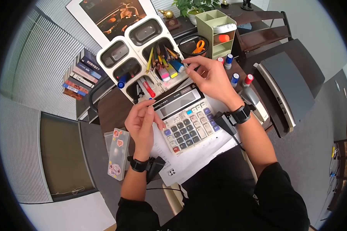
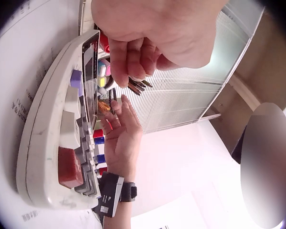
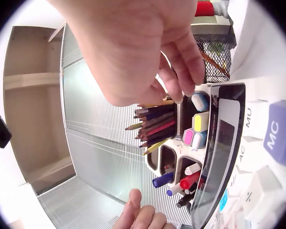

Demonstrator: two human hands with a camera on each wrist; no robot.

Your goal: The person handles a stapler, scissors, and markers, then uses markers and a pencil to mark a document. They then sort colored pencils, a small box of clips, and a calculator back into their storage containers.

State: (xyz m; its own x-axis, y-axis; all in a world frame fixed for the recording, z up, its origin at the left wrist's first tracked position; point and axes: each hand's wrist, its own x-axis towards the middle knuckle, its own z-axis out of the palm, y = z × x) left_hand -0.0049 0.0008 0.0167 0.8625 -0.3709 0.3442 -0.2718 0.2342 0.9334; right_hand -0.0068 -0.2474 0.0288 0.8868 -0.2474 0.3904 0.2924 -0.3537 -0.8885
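Observation:
My right hand (image 1: 210, 77) hovers at the right edge of the white desk organizer (image 1: 133, 49), its fingers loosely bent near the blue-capped highlighter (image 1: 177, 66). Pencils (image 1: 158, 56), a pink highlighter (image 1: 164, 74) and a yellow highlighter (image 3: 197, 122) stand in that compartment. My left hand (image 1: 140, 122) is beside the upper left corner of the calculator (image 1: 189, 129), with its fingertips close to the organizer's front edge and the red marker (image 1: 147, 87). No object shows between the fingers of either hand. The calculator lies on printed paper (image 1: 177, 165), in front of the organizer.
A clear stickered case (image 1: 118, 154) lies at the left, books (image 1: 81, 75) stand beyond it. Behind are a black mesh holder (image 1: 189, 45) with orange scissors (image 1: 199, 47) and a green organizer (image 1: 209, 27). Red and blue bottles (image 1: 235, 79) and a grey stapler-like device (image 1: 252, 102) sit at the right.

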